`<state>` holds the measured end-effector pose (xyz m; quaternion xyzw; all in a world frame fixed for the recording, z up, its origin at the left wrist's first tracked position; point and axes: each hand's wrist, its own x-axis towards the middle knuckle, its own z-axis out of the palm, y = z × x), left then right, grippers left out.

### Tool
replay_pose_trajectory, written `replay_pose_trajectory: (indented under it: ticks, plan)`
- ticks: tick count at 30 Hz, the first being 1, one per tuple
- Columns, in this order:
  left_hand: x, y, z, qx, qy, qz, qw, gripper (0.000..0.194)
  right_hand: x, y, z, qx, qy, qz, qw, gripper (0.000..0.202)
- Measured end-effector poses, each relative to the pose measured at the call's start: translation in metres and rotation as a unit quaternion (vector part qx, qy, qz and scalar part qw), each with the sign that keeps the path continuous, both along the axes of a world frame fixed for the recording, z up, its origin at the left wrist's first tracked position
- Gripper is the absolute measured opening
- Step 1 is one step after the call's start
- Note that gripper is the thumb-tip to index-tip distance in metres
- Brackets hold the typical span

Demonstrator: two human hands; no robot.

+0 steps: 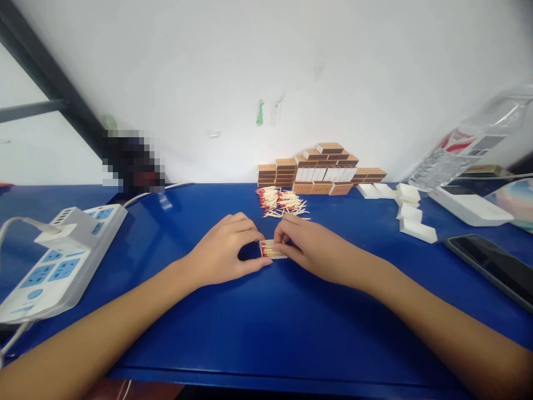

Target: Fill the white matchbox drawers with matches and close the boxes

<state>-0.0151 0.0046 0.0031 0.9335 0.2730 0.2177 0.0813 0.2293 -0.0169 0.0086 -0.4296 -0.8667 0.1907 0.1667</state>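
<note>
A small white matchbox tray (273, 257) lies on the blue table with red-headed matches (270, 251) in it, their heads at the left. My left hand (229, 247) curves around the tray's left end, thumb at the near edge and fingers at the far edge. Over the right end, my right hand (306, 244) pinches matches at the tray, with thumb and forefinger close together; its fingers partly hide the contents. Just beyond both hands is a loose pile of matches (283, 201), heads mostly to the left.
Stacked brown matchboxes (325, 172) stand against the wall. Several white trays (417, 230) lie to the right, near a clear bottle (470, 141), a white device (470, 206) and a phone (495, 266). At left sits a power strip (79, 289) with a plugged-in charger (69, 230).
</note>
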Motion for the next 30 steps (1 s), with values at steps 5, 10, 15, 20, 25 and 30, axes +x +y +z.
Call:
replay_pose_trajectory:
  ticks: [5,10,15,20,25,30]
  plan:
    - [0.0,0.0,0.0,0.001,0.004,-0.001,1.0,0.029,0.0,-0.002,0.004,0.002,0.011,0.001,1.0,0.015]
    - [0.0,0.0,0.0,0.003,0.002,-0.001,1.0,0.03,-0.005,-0.001,0.003,-0.008,0.022,-0.011,1.0,0.014]
    - [0.0,0.0,0.0,0.005,0.006,-0.003,1.0,0.029,-0.007,0.0,0.001,0.005,0.007,-0.001,1.0,0.012]
    - [0.0,-0.001,0.001,0.004,0.008,-0.001,1.0,0.029,0.001,-0.001,0.002,0.035,-0.006,-0.005,0.999,0.017]
    - [0.001,-0.001,0.002,0.0,-0.016,-0.001,1.0,0.028,0.013,0.008,0.011,0.069,0.041,-0.028,0.996,0.016]
    - [0.003,-0.004,0.003,-0.02,-0.046,-0.01,0.999,0.028,0.046,0.036,0.016,0.161,0.036,-0.149,0.975,0.017]
